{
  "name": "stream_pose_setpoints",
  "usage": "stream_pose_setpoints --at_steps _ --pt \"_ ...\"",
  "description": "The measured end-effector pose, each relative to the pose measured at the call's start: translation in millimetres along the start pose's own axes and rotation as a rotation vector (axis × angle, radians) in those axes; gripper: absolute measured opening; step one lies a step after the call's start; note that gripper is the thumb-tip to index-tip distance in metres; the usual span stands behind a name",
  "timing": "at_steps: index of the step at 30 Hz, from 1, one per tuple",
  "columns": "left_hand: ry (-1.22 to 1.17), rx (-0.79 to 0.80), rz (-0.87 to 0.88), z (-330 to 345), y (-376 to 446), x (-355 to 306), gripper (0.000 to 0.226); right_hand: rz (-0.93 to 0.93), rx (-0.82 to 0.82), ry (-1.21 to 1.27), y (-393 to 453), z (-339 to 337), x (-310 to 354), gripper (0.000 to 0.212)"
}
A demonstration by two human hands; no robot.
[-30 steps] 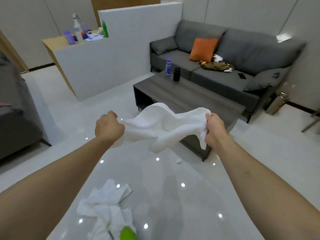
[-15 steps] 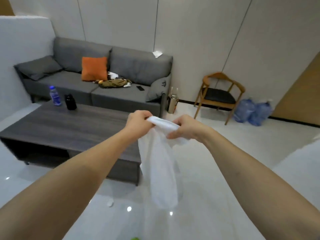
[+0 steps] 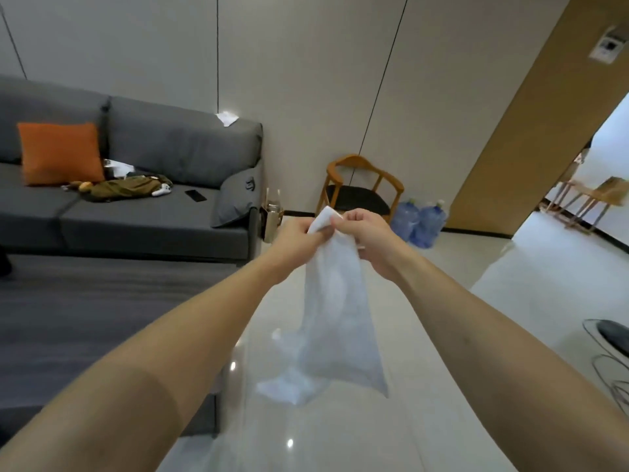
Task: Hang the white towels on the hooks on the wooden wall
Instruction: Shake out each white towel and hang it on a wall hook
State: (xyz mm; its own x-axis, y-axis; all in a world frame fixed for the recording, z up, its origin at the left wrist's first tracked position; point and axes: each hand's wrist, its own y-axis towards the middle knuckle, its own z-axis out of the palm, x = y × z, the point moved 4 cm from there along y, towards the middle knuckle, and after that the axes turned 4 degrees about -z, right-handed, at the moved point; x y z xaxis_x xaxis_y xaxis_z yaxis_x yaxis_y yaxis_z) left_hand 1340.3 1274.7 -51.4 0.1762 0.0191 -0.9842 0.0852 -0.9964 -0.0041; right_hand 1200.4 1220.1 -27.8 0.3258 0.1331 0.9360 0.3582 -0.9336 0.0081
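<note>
A white towel (image 3: pixel 335 321) hangs down in front of me over the glossy floor. My left hand (image 3: pixel 299 236) and my right hand (image 3: pixel 366 235) pinch its top edge close together at chest height, with one corner sticking up between them. A wooden wall (image 3: pixel 531 124) stands at the right, beside a doorway. No hooks are visible on it from here.
A dark coffee table (image 3: pixel 102 321) lies at my left, with a grey sofa (image 3: pixel 153 199) and orange cushion (image 3: pixel 59 153) behind it. A wooden chair (image 3: pixel 360 189) and two blue water jugs (image 3: pixel 420 223) stand by the far wall. A wire-legged seat (image 3: pixel 612 338) is at the right edge.
My view has swung right, from the sofa and table toward the chair and wooden wall. My hands came together on the towel's top edge, so it now hangs straight down.
</note>
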Motion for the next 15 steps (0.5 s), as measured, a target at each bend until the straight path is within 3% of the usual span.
stream_pose_setpoints --at_steps 4,10,13,15 --pt "0.086 -0.123 0.06 0.3 41.4 -9.8 0.02 0.113 0.189 -0.053 28.5 -1.3 -35.0 0.019" --pt "0.07 -0.192 -0.029 -18.3 117.0 1.3 0.02 0.054 0.048 0.04 106.5 -19.5 -44.1 0.025" --pt "0.103 -0.286 -0.034 -36.3 154.1 3.2 0.021 -0.025 0.25 0.028 152.0 -28.1 -39.5 0.044" --pt "0.184 -0.389 -0.046 -49.4 175.6 0.1 0.022 -0.058 0.407 -0.202 181.3 -34.0 -42.0 0.053"
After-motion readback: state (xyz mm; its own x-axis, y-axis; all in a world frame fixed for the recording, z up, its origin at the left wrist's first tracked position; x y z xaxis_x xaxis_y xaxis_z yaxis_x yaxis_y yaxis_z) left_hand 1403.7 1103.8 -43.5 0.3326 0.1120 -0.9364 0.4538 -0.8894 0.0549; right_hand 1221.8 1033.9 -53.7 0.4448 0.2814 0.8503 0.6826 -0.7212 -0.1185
